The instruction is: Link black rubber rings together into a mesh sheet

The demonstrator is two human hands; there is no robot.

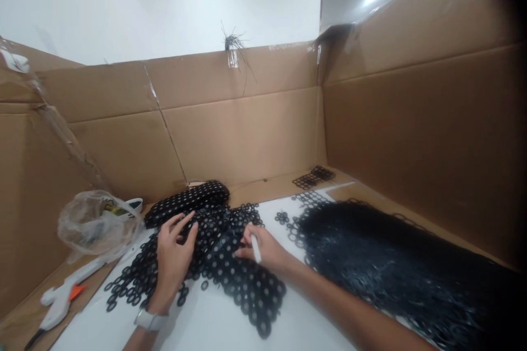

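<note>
My left hand (173, 249), with a pale watch on its wrist, lies over a dark heap of small black rings (138, 271); its fingers are apart. In my right hand (263, 247) is a slim white pen-like stick (256, 248), gripped between curled fingers. Its tip is hidden. Under and beside that hand, a black sheet of joined rings with pale dots (255, 290) spreads toward me across a white board (197, 323). Behind my left hand a thick black dotted roll (187, 200) rests against the heap.
A large pile of black rings (370, 252) covers the right side. At left lie a white glue gun (61, 299) and a clear plastic bag (96, 225), near a small white bowl (135, 205). Cardboard walls (242, 131) enclose the back and sides; a ring mesh (313, 177) lies far back.
</note>
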